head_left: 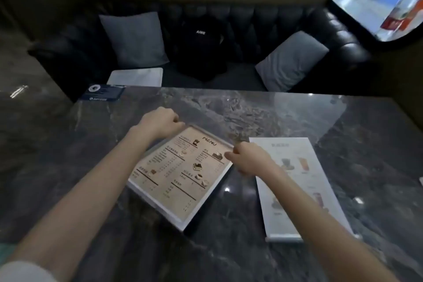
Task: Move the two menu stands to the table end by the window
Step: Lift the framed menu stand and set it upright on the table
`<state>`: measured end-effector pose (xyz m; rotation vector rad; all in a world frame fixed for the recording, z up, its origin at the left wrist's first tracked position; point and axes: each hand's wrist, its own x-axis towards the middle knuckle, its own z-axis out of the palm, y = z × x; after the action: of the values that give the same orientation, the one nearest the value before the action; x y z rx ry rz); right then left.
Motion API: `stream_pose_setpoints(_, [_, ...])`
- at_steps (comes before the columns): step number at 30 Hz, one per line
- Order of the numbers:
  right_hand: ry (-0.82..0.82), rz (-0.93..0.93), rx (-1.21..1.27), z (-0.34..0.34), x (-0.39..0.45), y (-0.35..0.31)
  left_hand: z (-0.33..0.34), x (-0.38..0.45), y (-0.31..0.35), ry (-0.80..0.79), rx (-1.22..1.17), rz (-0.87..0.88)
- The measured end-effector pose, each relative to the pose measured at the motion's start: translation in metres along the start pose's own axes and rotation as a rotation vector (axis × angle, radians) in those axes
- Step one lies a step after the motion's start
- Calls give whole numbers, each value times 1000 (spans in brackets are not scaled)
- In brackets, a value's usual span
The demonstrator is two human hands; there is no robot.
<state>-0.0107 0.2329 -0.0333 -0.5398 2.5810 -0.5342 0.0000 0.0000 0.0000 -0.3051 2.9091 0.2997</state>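
A beige menu stand with "MENU" printed on it sits tilted and turned on the dark marble table, near the middle. My left hand grips its far left corner. My right hand grips its far right edge. A second, white menu stand with drink pictures stands just to the right of it, partly hidden behind my right forearm. The window is at the upper right.
A black sofa runs behind the table, with two grey cushions and a black bag on it. A dark blue card lies at the table's far left corner. A white sheet rests on the seat.
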Motion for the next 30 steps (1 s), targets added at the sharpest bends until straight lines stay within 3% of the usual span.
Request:
stream_pose_setpoints(3, [98, 65, 40, 38, 3, 9, 33, -1, -17, 1, 40, -74])
stream_pose_setpoints(9, [80, 151, 238, 100, -10, 15, 97, -14, -46, 78, 120, -212])
stream_pose_setpoints(14, [87, 261, 718, 125, -11, 17, 117, -18, -68, 19, 57, -331])
stream_pose_setpoints(19, [-33, 331, 1189, 130, -4, 16, 107, -11, -72, -75, -122, -417])
stream_pose_setpoints(26, [-159, 437, 1392, 125, 4, 14, 101, -8, -76, -128, -182, -407])
stream_pose_setpoints(30, [-165, 394, 1390, 122, 3, 12, 98, -11, -75, -76, -258, -396])
